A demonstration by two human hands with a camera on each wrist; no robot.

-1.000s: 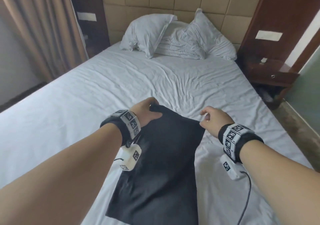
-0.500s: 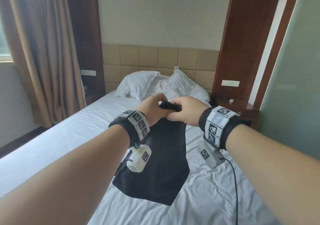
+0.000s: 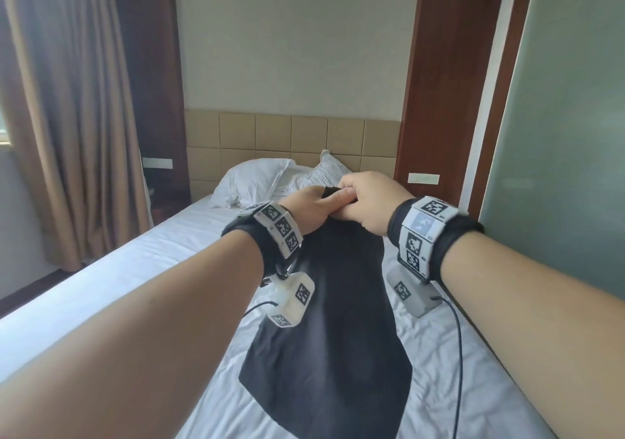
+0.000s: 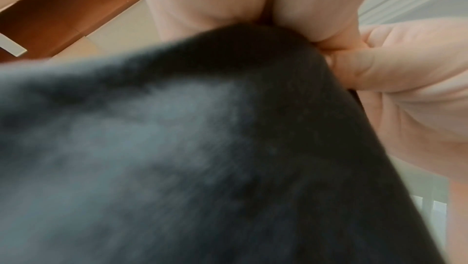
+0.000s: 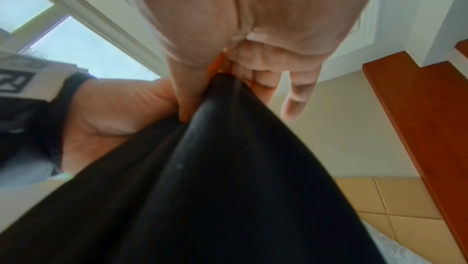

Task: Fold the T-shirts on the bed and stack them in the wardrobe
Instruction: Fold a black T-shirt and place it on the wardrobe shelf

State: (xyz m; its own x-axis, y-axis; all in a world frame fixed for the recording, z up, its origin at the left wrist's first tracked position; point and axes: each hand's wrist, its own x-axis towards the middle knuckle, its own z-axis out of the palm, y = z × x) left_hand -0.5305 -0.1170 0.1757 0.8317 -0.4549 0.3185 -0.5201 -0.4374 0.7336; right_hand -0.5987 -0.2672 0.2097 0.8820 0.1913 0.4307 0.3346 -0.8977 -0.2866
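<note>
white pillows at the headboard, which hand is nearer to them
Left. The left hand grips the black T-shirt just below the pillows; the right hand holds it further right, toward the bed's edge.

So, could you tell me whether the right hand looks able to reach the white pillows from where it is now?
Probably not right away: the right hand and left hand both grip the black T-shirt, and the pillows lie farther up the bed.
</note>
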